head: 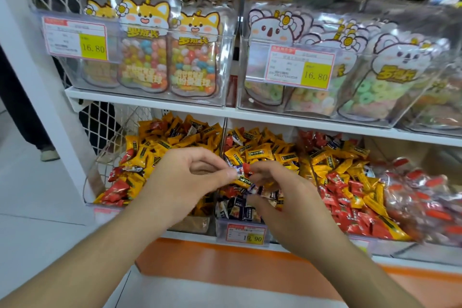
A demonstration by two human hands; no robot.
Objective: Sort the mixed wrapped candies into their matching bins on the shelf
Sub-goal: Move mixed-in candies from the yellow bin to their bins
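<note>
Both hands work over the middle bin (243,232), the one with the price tag (246,234) on its front lip, on the lower shelf. The left hand (185,180) has its thumb and fingertips drawn together, pinching a small wrapped candy (237,171) just above the pile in that bin. The right hand (277,197) reaches into the same pile from the right, fingers curled down among the wrappers; a red candy (247,168) sits at its fingertips, though whether it is properly gripped I cannot tell.

The step in hand looks like picking strays out of the middle bin. That bin holds a jumble of yellow, red and dark blue wrappers. The bin to its left (120,157) is mostly yellow with some red, and the bin to its right (350,182) mixes red and yellow, so the sorting seems far from done.

The next move calls for lifting each picked candy clear of the middle bin without dragging neighbours along, reading its wrapper colour, then carrying it sideways to whichever bin matches.
</note>
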